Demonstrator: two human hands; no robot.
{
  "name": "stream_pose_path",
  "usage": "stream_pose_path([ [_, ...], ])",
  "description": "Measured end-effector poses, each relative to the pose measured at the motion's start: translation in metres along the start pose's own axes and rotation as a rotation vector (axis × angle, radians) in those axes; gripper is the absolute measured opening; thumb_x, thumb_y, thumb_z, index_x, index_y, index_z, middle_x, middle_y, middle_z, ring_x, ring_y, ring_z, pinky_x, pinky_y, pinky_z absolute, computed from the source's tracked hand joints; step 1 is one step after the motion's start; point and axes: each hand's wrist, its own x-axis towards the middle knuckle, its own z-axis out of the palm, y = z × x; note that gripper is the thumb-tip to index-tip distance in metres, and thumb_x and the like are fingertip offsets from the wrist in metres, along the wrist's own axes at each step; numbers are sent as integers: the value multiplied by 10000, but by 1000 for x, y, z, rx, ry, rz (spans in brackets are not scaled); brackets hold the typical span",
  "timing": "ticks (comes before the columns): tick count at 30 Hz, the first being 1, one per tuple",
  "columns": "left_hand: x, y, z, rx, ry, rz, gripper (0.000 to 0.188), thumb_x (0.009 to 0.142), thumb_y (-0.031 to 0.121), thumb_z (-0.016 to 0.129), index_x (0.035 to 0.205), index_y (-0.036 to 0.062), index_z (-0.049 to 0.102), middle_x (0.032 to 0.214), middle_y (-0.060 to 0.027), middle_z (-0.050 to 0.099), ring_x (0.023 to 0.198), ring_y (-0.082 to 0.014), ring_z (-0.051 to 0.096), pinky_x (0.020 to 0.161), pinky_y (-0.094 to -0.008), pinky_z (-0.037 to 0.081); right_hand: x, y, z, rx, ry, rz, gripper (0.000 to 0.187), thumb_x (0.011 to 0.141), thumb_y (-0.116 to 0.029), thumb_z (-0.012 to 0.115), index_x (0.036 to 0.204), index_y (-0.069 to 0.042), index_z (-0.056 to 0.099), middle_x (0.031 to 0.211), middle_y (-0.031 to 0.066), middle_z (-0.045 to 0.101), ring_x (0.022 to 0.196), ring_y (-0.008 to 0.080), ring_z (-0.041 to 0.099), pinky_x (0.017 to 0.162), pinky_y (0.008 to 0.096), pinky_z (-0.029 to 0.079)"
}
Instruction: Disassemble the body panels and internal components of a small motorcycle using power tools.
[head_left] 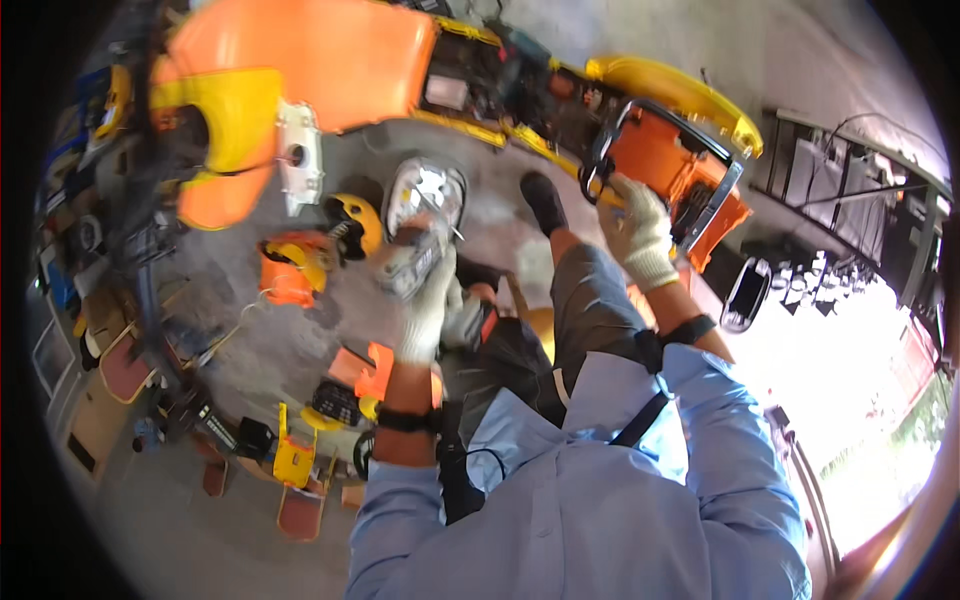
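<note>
My left hand (430, 312), in a white work glove, is closed around a blurred grey-and-black cordless power tool (410, 262). Just beyond that tool, a silver oval lamp-like part (428, 192) lies on the floor. My right hand (640, 232), gloved too, curls its fingers at the near left corner of an orange box-shaped part (650, 155) with a black and silver rim. That part leans up beside a long yellow-edged machine body. The glove hides exactly where the fingers meet the rim.
A large orange and yellow body panel (300, 60) spans the far left, with a white bracket (300, 155) beside it. Orange and yellow pieces (290, 268) lie on the concrete floor. A black-framed rack (850, 180) stands at the right, near bright light. Small stools (125, 365) stand left.
</note>
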Motion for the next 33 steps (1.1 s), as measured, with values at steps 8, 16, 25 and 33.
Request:
stream_pose_path([
  [8,179,-149,54,-82,-72,-236,354,860,389,756,698,107,616,598,-2,582,493,-97,539,467,-234,386,-29,77,17,-220,-326,186,268,854,-279,723,1046,-96,686,864,113,702,790,313,701,685,390,549],
  [16,260,-260,101,1,104,84,293,855,322,723,854,30,691,754,-33,685,636,-119,640,582,-305,488,-47,101,36,-297,-162,6,223,841,-86,687,1056,-27,682,922,153,711,806,289,716,731,344,552],
  [25,264,-261,113,526,191,656,450,836,438,685,1167,135,669,1060,-190,707,1038,-391,652,841,-445,548,-60,107,49,-461,32,-111,277,900,-298,654,1063,-76,685,774,54,649,626,139,610,608,289,482],
  [33,206,-276,150,23,436,476,429,851,439,636,1219,219,648,1067,-199,695,1040,-408,641,876,-470,524,-68,93,50,-443,-8,44,399,898,-450,599,1030,-85,691,761,121,657,708,253,656,690,372,501],
])
